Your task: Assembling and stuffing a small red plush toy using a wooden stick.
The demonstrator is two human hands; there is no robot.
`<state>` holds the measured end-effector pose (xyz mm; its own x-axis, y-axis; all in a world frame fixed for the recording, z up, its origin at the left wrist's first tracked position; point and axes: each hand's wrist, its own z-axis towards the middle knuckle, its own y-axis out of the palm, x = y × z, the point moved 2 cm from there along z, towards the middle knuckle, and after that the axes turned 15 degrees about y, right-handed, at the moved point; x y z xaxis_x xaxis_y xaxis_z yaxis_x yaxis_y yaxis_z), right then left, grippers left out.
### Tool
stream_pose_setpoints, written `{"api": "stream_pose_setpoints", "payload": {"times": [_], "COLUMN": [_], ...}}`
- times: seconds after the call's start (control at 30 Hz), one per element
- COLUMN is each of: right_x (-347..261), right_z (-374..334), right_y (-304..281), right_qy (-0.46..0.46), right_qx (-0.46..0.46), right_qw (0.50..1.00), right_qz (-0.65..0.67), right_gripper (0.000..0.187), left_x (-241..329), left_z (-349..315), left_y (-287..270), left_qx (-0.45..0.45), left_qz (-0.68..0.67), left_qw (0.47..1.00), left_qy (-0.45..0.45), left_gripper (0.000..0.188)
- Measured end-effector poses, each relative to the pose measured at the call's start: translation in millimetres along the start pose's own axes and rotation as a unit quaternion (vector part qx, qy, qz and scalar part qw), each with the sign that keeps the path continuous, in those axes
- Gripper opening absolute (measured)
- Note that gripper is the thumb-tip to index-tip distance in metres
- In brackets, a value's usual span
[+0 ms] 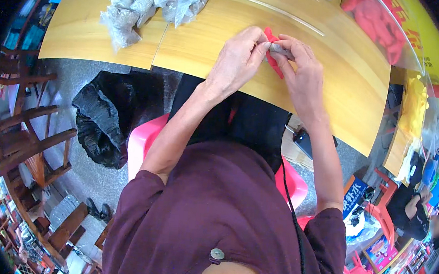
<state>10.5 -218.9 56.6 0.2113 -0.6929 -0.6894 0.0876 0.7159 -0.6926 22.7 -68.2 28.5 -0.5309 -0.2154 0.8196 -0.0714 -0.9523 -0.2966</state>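
Over the wooden table (206,44), both of my hands meet around a small, soft red piece (275,64) whose exact kind I cannot make out. My left hand (239,58) is closed, pinching the red piece from its left side. My right hand (304,74) is closed too, its thumb and fingers around a small grey piece (281,50) that lies against the red one. Fingers partly cover where the two pieces meet, so I cannot tell whether they are joined.
Clear plastic bags with grey contents (142,2) lie at the table's far left. Many red pieces fill a clear bag (378,25) at the far right. A black bag (103,119) is on the floor to the left, near wooden chairs (36,144). A pink seat (140,143) is under me.
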Motion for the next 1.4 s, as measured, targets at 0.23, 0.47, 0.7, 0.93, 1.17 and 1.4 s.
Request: {"api": "stream_pose_setpoints", "payload": {"times": [0.23,0.47,0.7,0.93,1.17,1.4], "right_x": [3,-1,-8,5,-14,3], "right_z": [2,7,14,-8,-6,-11], "right_y": [1,6,12,5,3,3], "right_qy": [0.065,0.114,0.062,0.081,-0.031,0.175], "right_qx": [-0.031,-0.027,0.024,0.034,0.033,0.041], "right_qw": [0.994,0.992,0.995,0.991,0.985,0.969], "right_qz": [0.076,0.040,-0.077,0.105,-0.167,0.168], "right_gripper": [0.019,0.015,0.018,0.023,0.021,0.017], "left_x": [-2,5,15,-2,11,2], "left_z": [2,5,2,-3,-3,-11], "left_y": [-4,-5,0,-3,-2,-7], "left_qx": [-0.030,-0.039,-0.036,-0.022,-0.034,-0.021], "left_qz": [0.026,0.083,0.136,0.015,0.158,-0.029], "left_qw": [0.999,0.995,0.988,0.999,0.983,0.993], "left_qy": [0.034,0.051,0.063,-0.020,0.090,-0.111], "left_gripper": [0.013,0.013,0.012,0.014,0.013,0.014]}}
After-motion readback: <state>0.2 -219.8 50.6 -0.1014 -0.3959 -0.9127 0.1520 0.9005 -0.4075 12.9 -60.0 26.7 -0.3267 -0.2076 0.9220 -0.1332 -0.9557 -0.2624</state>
